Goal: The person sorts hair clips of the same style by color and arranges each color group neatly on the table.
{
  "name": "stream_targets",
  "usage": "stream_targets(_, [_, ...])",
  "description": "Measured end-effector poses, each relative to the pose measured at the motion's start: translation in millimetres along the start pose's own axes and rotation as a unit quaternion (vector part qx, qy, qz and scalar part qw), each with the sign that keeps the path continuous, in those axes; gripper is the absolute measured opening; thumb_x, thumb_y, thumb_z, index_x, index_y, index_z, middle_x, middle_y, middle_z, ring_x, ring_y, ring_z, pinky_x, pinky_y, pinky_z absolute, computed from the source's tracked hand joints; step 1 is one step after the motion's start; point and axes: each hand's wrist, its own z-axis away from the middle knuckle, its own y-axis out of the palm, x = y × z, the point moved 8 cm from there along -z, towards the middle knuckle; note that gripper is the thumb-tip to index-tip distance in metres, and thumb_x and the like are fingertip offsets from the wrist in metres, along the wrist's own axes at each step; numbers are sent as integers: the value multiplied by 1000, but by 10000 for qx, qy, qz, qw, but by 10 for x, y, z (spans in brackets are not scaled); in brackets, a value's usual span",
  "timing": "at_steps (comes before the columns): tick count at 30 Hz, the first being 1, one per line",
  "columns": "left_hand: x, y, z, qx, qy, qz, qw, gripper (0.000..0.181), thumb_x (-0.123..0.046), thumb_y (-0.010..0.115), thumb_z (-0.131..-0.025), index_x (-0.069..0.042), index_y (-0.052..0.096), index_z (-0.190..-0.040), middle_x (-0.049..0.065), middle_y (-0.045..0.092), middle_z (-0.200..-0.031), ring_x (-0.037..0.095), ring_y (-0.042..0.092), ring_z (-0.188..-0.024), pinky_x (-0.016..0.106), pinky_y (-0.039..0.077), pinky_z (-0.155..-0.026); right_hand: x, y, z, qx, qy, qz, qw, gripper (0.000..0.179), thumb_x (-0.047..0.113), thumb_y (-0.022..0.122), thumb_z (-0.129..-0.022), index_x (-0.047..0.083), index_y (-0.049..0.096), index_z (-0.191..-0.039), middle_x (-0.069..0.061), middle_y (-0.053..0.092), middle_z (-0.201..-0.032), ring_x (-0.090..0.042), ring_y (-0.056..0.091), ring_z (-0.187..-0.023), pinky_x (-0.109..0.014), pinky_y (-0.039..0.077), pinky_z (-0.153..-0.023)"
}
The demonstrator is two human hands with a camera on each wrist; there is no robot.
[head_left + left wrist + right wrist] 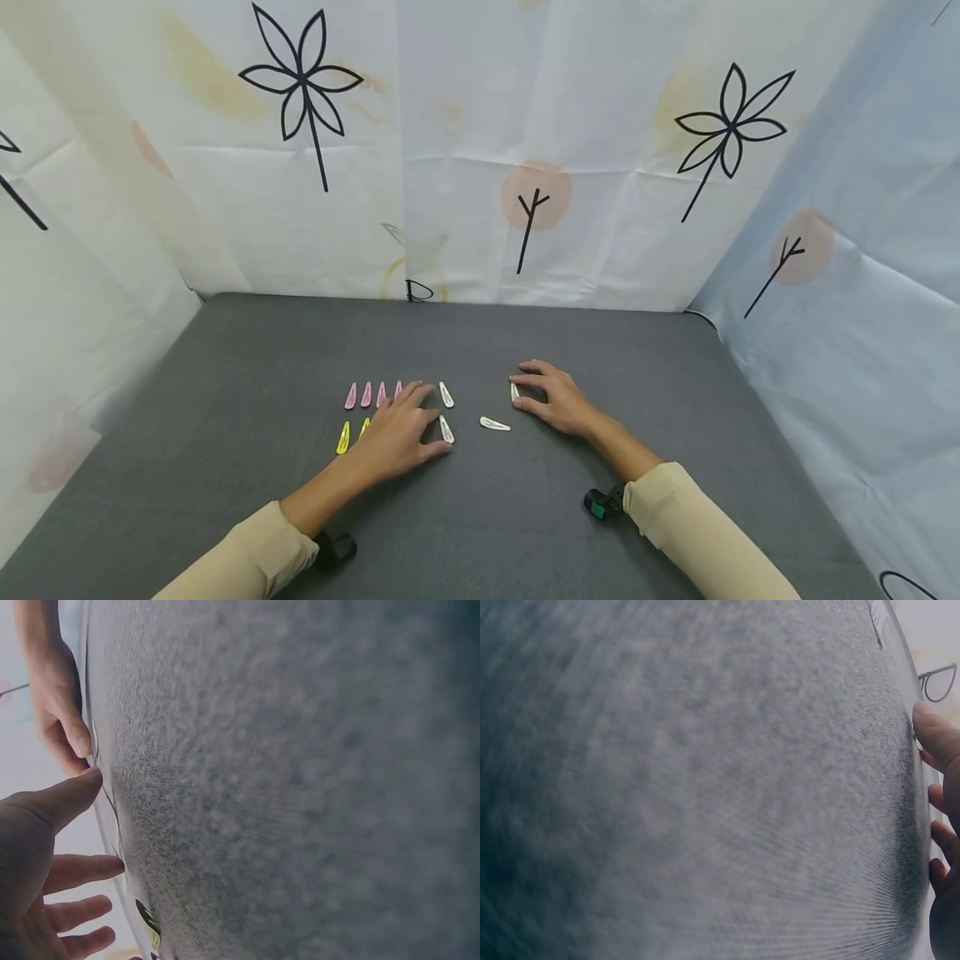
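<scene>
In the head view, my right hand (555, 402) holds a white snap hair clip (514, 392) between thumb and index finger at the table surface. My left hand (401, 433) is spread low over the table, thumb and index finger apart on either side of another white hair clip (447, 429); whether they touch it I cannot tell. A third white clip (446, 394) lies above it, and one more pale clip (494, 423) lies sideways between the hands. Pink hair clips (351, 396) stand in a row left of my left hand, which partly hides the yellow clips (343, 437).
A dark grey cloth-covered table (480, 533) lies under everything. White printed curtains (465, 108) enclose its back and sides. Black wrist cameras (603, 502) sit at both cuffs, close to the tabletop.
</scene>
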Motion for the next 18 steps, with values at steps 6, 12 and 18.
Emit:
stream_targets(6, [14,12,-27,-125,33,6,9999,52,-45,85,-75,-4,76,-107,15,57,-133,32,47,-129,60,46,-87,3,6,1,-21,-3,-46,10000,43,24,71,-93,7,65,-132,-20,49,-145,-42,38,-139,-66,25,-108])
stream_targets(12, [81,-5,-11,-79,68,359,9993,45,-35,86,-74,-7,77,-107,17,56,-135,36,46,-131,66,43,-92,10,13,-6,3,4,-64,10000,44,25,71,-93,7,64,-133,-20,49,-145,-41,38,-139,-65,25,-108])
stream_targets(18, [258,-96,64,463,-24,600,9971,42,-29,88,-72,-9,77,-108,23,51,-140,47,35,-139,75,35,-95,14,6,-1,-47,5,-104,9999,43,24,71,-93,6,65,-132,-20,49,-144,-41,37,-140,-66,24,-108])
